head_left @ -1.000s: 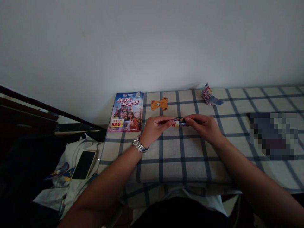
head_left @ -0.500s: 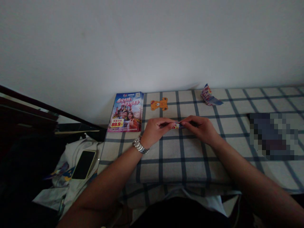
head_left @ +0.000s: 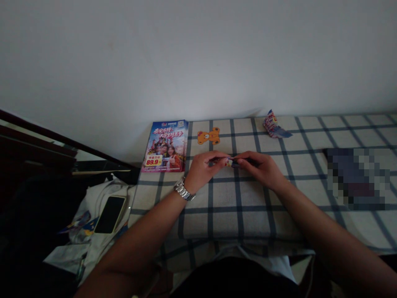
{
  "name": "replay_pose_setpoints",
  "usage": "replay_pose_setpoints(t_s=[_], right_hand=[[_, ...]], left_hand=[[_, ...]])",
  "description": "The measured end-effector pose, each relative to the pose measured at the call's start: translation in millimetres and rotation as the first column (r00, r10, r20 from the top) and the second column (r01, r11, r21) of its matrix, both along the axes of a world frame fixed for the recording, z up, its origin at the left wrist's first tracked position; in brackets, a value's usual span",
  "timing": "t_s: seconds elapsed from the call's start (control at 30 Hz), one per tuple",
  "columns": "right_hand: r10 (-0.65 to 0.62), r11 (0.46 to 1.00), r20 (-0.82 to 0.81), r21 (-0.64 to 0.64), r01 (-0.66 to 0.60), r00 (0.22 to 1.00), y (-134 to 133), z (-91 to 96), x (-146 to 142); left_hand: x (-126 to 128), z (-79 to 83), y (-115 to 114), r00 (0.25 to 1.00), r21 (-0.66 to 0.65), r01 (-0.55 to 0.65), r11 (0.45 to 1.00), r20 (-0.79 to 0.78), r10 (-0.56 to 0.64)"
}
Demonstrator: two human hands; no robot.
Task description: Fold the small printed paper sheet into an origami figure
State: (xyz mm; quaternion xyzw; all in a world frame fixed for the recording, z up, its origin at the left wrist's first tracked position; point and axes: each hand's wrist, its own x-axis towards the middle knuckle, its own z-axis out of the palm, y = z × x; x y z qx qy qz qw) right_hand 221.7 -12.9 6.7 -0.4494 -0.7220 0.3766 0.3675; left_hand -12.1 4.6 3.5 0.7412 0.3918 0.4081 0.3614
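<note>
Between the fingertips of both hands is a small folded piece of printed paper (head_left: 230, 163), with blue, yellow and red showing. My left hand (head_left: 205, 166), a metal watch (head_left: 184, 189) on its wrist, pinches the paper's left end. On the right end, my right hand (head_left: 257, 165) pinches with thumb and forefinger. Much of the paper is hidden by the fingers. A crumpled printed sheet (head_left: 274, 125) lies beyond my right hand, near the wall. Beyond my left hand is a flat orange bear cutout (head_left: 209, 135).
A stack of printed flyers (head_left: 165, 145) sits at the left end of the checked tablecloth (head_left: 198, 219). Off to the right lies a dark blurred-out object (head_left: 353, 178). Lower left, a phone (head_left: 110, 214) rests on pale cloth or bags. The wall (head_left: 217, 62) borders the table's far side.
The fingers have shifted slightly on the folded paper, and less of its printed face shows now. Both hands stay in nearly the same place.
</note>
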Motion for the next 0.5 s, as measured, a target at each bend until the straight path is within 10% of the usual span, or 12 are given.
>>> replay_pose_setpoints(t_s=[0.5], right_hand=[[-0.163, 0.987, -0.056, -0.024, 0.162, 0.985, 0.4, -7.8, -4.6]], left_hand=[[1.2, 3.2, 1.7, 0.982, 0.349, -0.152, 0.925, -0.051, 0.180]])
